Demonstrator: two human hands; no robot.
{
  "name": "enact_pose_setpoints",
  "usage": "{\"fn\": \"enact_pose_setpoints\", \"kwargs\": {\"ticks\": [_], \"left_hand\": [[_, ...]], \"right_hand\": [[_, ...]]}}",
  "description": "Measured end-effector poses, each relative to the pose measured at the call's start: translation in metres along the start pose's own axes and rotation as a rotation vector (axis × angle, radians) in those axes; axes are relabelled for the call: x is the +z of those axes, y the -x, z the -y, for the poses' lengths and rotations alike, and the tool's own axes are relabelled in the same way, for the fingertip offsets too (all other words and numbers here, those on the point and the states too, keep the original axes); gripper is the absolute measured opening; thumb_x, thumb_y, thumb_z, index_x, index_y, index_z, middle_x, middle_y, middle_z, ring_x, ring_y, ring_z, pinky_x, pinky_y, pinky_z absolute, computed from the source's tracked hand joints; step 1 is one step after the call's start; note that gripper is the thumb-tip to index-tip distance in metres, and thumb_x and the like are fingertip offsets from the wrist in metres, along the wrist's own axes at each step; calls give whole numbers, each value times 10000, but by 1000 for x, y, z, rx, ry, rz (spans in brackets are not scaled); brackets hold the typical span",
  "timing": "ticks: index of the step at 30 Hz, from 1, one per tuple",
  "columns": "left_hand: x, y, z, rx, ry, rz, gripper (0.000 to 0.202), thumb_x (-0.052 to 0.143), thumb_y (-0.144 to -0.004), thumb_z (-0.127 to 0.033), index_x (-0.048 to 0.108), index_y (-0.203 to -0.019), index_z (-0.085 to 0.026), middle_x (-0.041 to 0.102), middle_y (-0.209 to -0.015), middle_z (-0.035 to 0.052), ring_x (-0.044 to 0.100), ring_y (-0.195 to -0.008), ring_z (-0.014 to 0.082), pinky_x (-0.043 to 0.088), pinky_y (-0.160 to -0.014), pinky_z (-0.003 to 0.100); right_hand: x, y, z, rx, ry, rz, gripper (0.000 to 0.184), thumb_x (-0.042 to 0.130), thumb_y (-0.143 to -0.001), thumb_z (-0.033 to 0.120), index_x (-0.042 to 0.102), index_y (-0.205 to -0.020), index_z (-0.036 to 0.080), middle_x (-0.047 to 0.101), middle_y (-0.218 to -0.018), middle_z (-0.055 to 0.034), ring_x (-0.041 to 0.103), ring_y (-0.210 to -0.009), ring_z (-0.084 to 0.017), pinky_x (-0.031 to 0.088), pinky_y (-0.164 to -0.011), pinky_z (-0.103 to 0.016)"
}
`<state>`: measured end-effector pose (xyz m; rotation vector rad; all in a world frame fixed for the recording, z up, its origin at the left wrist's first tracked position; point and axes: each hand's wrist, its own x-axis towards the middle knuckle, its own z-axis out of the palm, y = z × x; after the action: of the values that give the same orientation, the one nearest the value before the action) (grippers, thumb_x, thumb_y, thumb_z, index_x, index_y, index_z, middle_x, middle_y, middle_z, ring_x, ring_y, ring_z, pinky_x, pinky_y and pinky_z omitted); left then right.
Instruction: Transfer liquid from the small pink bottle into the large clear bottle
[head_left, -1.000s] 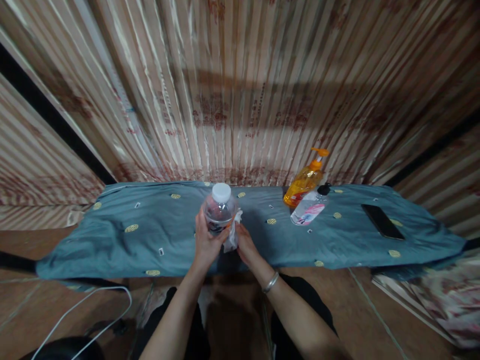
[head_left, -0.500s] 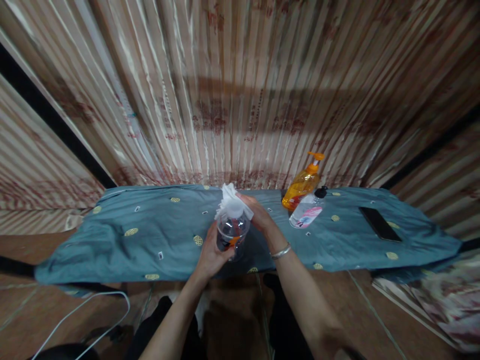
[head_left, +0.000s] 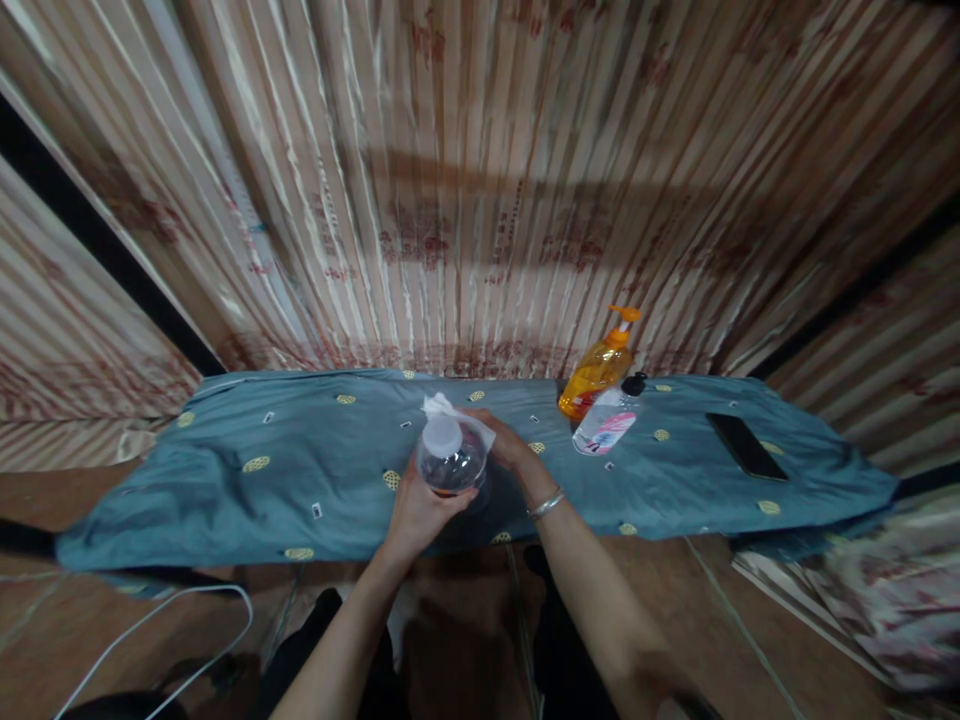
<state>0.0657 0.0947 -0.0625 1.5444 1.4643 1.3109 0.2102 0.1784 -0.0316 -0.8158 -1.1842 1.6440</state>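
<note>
A clear plastic bottle (head_left: 450, 462) with a white cap stands upright near the front of a blue cloth-covered bench (head_left: 247, 470). My left hand (head_left: 416, 510) wraps round the bottle's lower near side. My right hand (head_left: 504, 440), with a silver bangle on the wrist, presses a white tissue (head_left: 442, 408) against the bottle's far side, just behind the cap. The bottle's lower part is hidden by my fingers.
An orange pump bottle (head_left: 600, 365) and a small clear bottle with a black cap (head_left: 606, 425) stand at the back right. A black phone (head_left: 745, 446) lies further right. A striped curtain hangs behind. A white cable (head_left: 187, 625) lies on the floor at the left.
My right hand brought the tissue from the bottle's right side up over the cap, then down behind the bottle. My left hand kept its grip; the bottle shifted slightly.
</note>
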Motion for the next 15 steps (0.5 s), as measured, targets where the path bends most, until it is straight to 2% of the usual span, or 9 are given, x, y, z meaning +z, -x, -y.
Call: {"fn": "enact_pose_setpoints", "kwargs": {"ticks": [4,7,9,11,15], "left_hand": [[-14,-1,-3,-12,-70,55,373,861,-679,-423,698,-903,-173,753,-910,46,708,-846,212,564,-851,441],[-23,-2,-4,-37,-110,61,312,799,-785,-441,692,-885,-165,735,-847,12,694,-774,173,569,-793,395],[-27,-3,-4,-56,-128,49,297,790,-799,-439,689,-853,-165,720,-791,-4,683,-725,161,568,-753,372],[-30,-5,-3,-68,-149,13,294,789,-797,-438,680,-821,-166,707,-758,-11,674,-702,158,566,-741,367],[-33,-11,1,-65,-186,-108,322,819,-731,-429,673,-859,-172,728,-837,21,700,-801,196,564,-805,400]], "right_hand": [[-15,3,-34,99,40,29,236,758,-773,262,656,-570,201,589,-511,55,467,-511,-117,454,-541,-243],[-17,14,-52,143,12,8,205,732,-806,276,671,-625,203,629,-548,45,519,-525,-135,492,-580,-273],[-12,20,-59,161,-26,-4,199,671,-868,343,695,-736,196,680,-622,26,604,-592,-155,536,-666,-298],[-2,25,-63,201,-137,-11,283,583,-929,440,693,-843,194,715,-692,3,673,-678,-180,566,-756,-335],[21,32,-71,303,-448,13,426,434,-972,553,672,-939,202,749,-779,-41,727,-817,-223,590,-849,-399]]}}
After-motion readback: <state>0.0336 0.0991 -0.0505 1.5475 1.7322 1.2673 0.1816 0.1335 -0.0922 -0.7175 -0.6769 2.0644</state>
